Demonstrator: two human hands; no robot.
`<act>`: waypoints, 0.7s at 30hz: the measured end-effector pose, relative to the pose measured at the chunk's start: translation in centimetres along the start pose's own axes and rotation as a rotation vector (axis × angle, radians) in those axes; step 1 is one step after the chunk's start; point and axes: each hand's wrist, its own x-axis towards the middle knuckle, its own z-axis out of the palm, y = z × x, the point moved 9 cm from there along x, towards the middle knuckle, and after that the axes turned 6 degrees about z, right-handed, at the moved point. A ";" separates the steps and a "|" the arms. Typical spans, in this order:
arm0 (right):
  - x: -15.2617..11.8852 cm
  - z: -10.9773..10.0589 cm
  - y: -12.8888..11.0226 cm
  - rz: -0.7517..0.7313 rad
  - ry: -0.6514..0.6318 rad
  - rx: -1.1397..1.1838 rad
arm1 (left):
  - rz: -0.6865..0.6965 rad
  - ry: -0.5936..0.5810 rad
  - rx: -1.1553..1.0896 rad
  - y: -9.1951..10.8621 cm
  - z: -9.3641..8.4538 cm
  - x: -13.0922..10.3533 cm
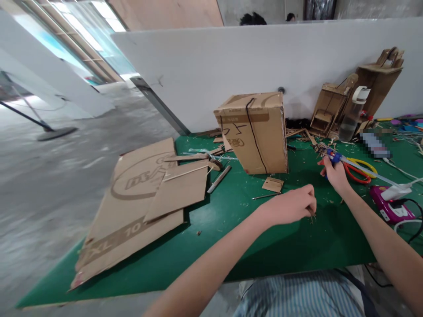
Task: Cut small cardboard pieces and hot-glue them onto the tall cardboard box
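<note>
Over the green table (pixel 228 229), my left hand (pixel 294 204) is closed in a pinch, fingertips pointing down. Thin straw-like bits show just below them; whether they are held or lie on the table I cannot tell. My right hand (pixel 336 176) is wrapped round a blue hot glue gun (pixel 334 155), with a long translucent glue stick (pixel 373 169) running out of its back. Beyond my left hand are a small cardboard piece (pixel 272 184) and a thin dark rod (pixel 266 196). Further back, a cardboard box (pixel 259 136) stands with a black cord across it.
Flat cardboard sheets (pixel 132 193) lie at the left. Red and yellow looped handles (pixel 358 174), a pink power strip (pixel 391 207) and a phone (pixel 375 144) are at the right. A water bottle (pixel 353 116) and cardboard models (pixel 333 105) stand before the white partition (pixel 198 75).
</note>
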 end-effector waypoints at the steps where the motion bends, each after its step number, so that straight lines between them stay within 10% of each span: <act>1: 0.0 -0.1 0.1 0.010 0.008 0.028 | 0.010 0.040 -0.047 -0.2 -1.0 0.5; 6: 0.4 -0.8 0.6 0.045 0.048 0.127 | -0.110 0.254 -0.044 -4.1 -4.9 3.1; 12: 0.5 -0.8 0.9 0.076 0.059 0.165 | -0.080 0.252 0.112 -6.3 -3.0 4.8; 21: -0.3 -0.2 0.1 0.090 0.010 0.142 | -0.126 0.851 -0.632 -5.4 -6.0 -2.4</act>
